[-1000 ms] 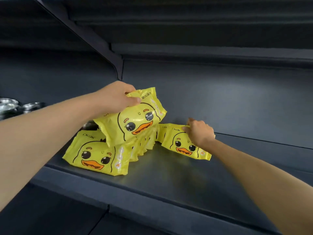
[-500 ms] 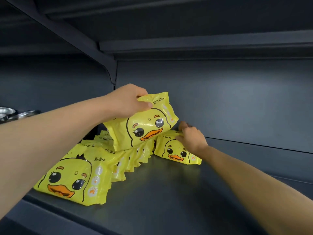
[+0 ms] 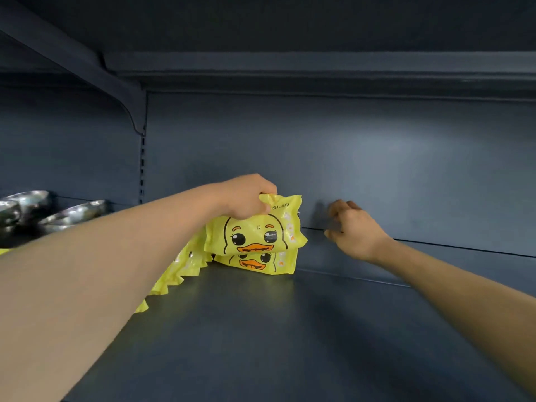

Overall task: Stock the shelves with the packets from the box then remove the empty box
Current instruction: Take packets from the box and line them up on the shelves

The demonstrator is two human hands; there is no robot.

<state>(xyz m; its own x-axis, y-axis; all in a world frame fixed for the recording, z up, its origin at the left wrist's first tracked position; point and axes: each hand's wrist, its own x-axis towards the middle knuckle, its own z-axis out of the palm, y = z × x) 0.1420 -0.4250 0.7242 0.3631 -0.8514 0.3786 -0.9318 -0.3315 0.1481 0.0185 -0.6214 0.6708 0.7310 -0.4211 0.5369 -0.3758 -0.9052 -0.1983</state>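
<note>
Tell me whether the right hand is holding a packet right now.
No: the right hand hovers with nothing in it near the back panel, while the left hand grips the top duck packet.

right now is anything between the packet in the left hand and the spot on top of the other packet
Nothing visible. The left hand grips the top packet by its upper edge, already resting on the lower packet. The right hand is off to the side, holding nothing.
</note>
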